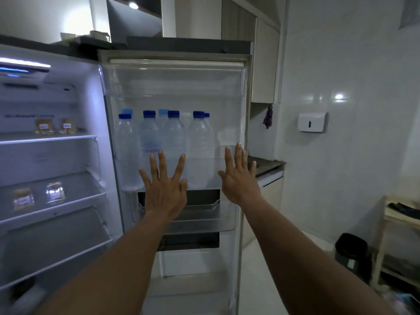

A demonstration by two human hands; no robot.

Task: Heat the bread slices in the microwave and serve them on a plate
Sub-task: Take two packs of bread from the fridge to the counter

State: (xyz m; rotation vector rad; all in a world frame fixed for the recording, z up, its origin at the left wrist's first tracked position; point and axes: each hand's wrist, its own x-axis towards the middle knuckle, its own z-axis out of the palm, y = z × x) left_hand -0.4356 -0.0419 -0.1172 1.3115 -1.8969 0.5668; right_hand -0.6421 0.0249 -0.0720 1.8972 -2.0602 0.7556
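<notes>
I face an open fridge. My left hand [164, 189] and my right hand [238, 176] are both stretched out with fingers spread and straight, in front of the inside of the open fridge door [177, 83]; neither holds anything. Whether the palms touch the door shelf I cannot tell. Small clear packets with brownish contents lie on the fridge shelves at left: two on the upper shelf [44, 126] and two on the middle shelf [54, 192]. No microwave or plate is in view.
Several water bottles with blue caps [173, 142] stand in the door shelf behind my hands. A counter [266, 165] lies right of the door. A white wall dispenser [312, 122], a black bin [351, 253] and a wooden rack [393, 221] are at the right.
</notes>
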